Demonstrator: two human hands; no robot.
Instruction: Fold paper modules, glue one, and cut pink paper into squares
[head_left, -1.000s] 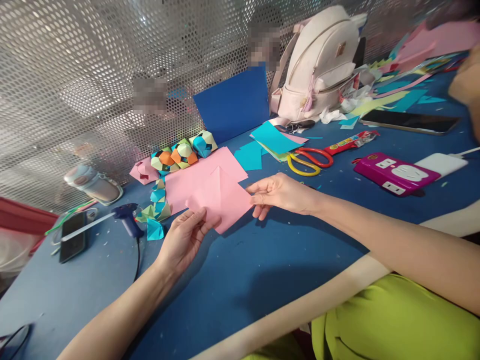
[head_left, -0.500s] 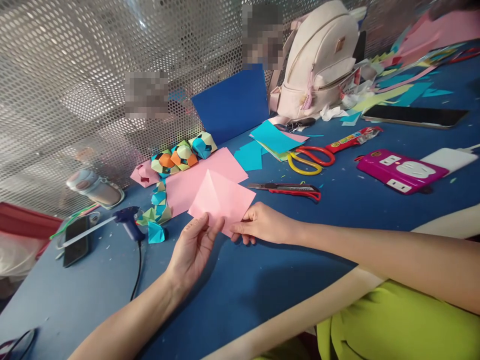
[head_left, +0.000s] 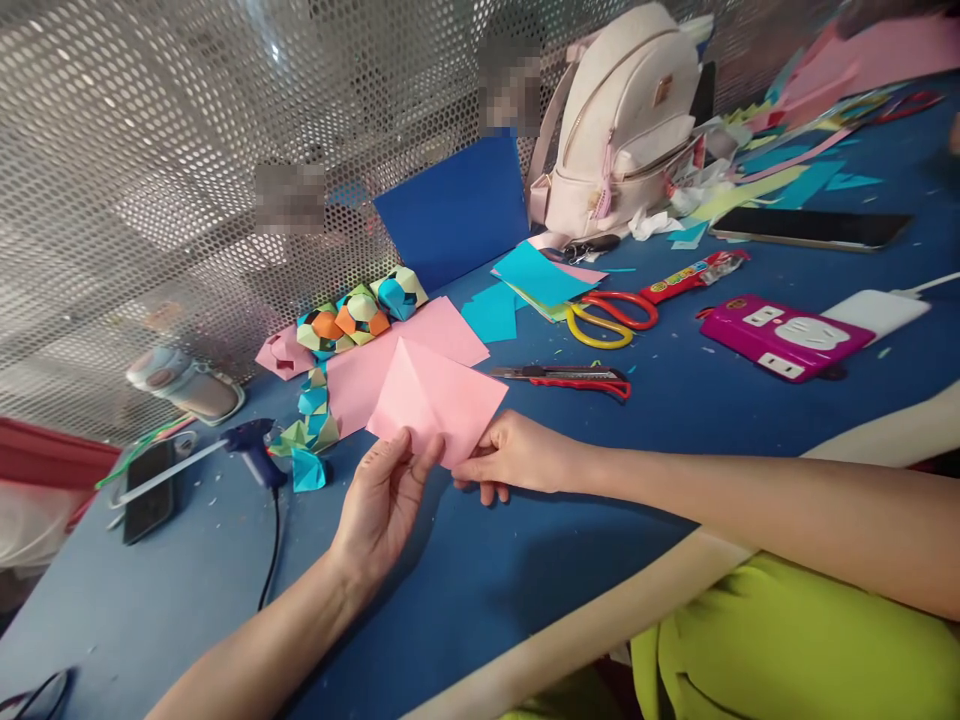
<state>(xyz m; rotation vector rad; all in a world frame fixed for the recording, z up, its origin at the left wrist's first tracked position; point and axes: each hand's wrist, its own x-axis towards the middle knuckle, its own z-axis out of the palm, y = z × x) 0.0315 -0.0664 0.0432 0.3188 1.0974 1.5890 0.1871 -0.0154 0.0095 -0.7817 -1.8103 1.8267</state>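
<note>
A folded pink paper square (head_left: 439, 395) is held just above the blue table (head_left: 487, 560) between both my hands. My left hand (head_left: 386, 495) pinches its near left corner with thumb and fingers. My right hand (head_left: 514, 455) grips its near right edge, fingers curled under. Behind it lies a larger flat pink sheet (head_left: 390, 355). Folded multicoloured paper units (head_left: 360, 310) sit in a chain just beyond that sheet.
A red box cutter (head_left: 570, 378), red-and-yellow scissors (head_left: 607, 315), a magenta power strip (head_left: 784, 335), cyan sheets (head_left: 536, 275) and a cream backpack (head_left: 626, 115) lie to the right. A glue gun (head_left: 251, 445), a phone (head_left: 146, 490) and a perforated metal wall (head_left: 187, 150) are at left.
My right hand has slid from the paper's far right corner down to its near edge, uncovering the box cutter. The pink paper has turned slightly.
</note>
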